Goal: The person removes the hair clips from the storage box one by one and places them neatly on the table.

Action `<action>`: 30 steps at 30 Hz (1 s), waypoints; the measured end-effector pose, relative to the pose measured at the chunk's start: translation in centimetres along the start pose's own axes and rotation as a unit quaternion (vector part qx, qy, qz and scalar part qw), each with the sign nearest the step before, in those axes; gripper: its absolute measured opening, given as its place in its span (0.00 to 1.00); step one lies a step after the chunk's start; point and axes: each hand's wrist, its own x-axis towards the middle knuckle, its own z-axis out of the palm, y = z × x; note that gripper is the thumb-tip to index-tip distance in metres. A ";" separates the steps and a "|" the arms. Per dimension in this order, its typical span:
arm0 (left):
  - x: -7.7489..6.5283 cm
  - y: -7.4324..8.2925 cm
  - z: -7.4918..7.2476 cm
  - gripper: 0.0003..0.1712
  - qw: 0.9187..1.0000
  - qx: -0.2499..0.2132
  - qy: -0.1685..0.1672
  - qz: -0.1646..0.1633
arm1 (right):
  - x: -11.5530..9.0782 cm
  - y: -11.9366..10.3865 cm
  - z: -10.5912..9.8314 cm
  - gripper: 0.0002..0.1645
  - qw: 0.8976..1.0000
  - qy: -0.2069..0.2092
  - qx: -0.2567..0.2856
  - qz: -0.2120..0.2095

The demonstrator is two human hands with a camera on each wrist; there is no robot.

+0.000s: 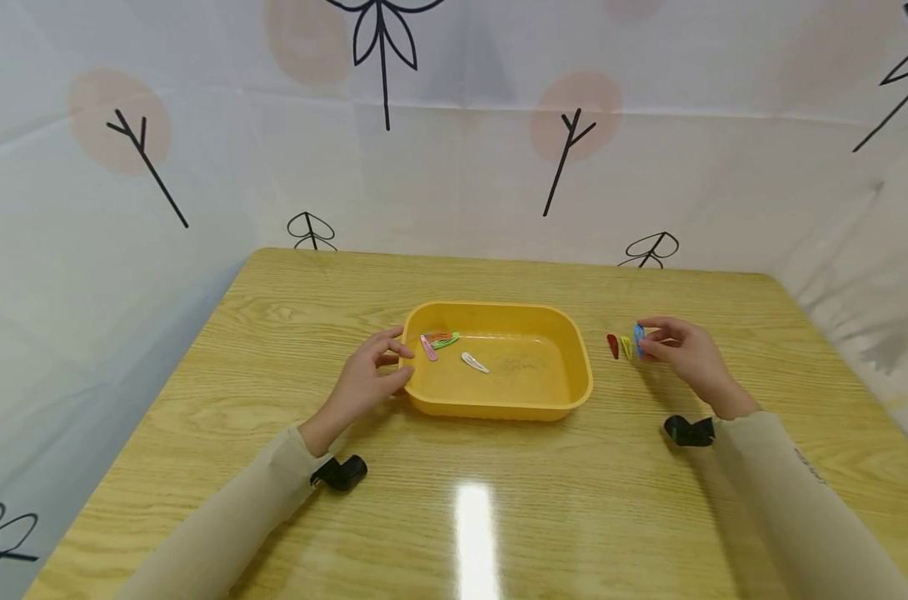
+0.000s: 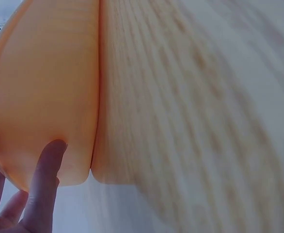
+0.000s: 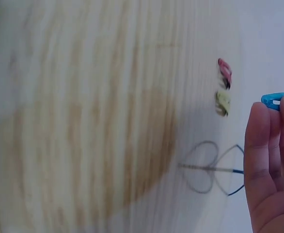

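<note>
A yellow plastic basin stands mid-table with several snap hair clips inside: a pink hair clip, an orange one, a green one and a white one. My left hand holds the basin's left end, fingers at the rim and thumb against the outer wall, as the left wrist view shows. Between thumb and fingertips, my right hand pinches a blue hair clip, raised off the table. Just left of that hand lie a yellow hair clip and a dark red hair clip.
The wooden table has rounded far corners and meets a white patterned cloth behind it. Black wrist cameras jut from both sleeves, a left one and a right one, low over the tabletop.
</note>
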 end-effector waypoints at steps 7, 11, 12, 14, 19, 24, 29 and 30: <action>0.1 -0.1 0.0 0.09 1.000 -0.003 0.002 -0.003 | 0.3 0.9 -0.3 0.26 0.999 -0.022 0.025 0.028; 0.1 -0.1 0.0 0.09 1.000 -0.003 0.001 -0.009 | 0.6 1.2 -0.4 0.27 0.998 -0.038 0.040 0.043; 0.1 0.1 0.0 0.09 1.000 -0.003 0.000 -0.012 | 0.6 1.3 -0.4 0.27 0.997 -0.039 0.041 0.045; -0.2 0.8 0.0 0.09 1.000 0.002 -0.001 -0.014 | 0.8 1.4 -0.5 0.27 0.997 -0.041 0.036 0.050; -1.0 3.3 -0.2 0.10 1.000 0.008 -0.004 -0.022 | 1.3 1.8 -0.8 0.26 0.997 -0.055 -0.003 0.057; -1.2 4.1 -0.2 0.10 1.000 0.003 -0.007 -0.027 | 1.7 1.7 -1.0 0.26 0.994 -0.082 -0.019 0.070; -0.6 2.3 0.0 0.10 1.000 -0.001 -0.006 -0.026 | 2.0 1.4 -1.0 0.28 0.991 -0.100 -0.036 0.076; -0.4 1.8 0.0 0.11 1.000 -0.002 -0.005 -0.024 | 2.0 1.4 -1.0 0.28 0.991 -0.102 -0.038 0.076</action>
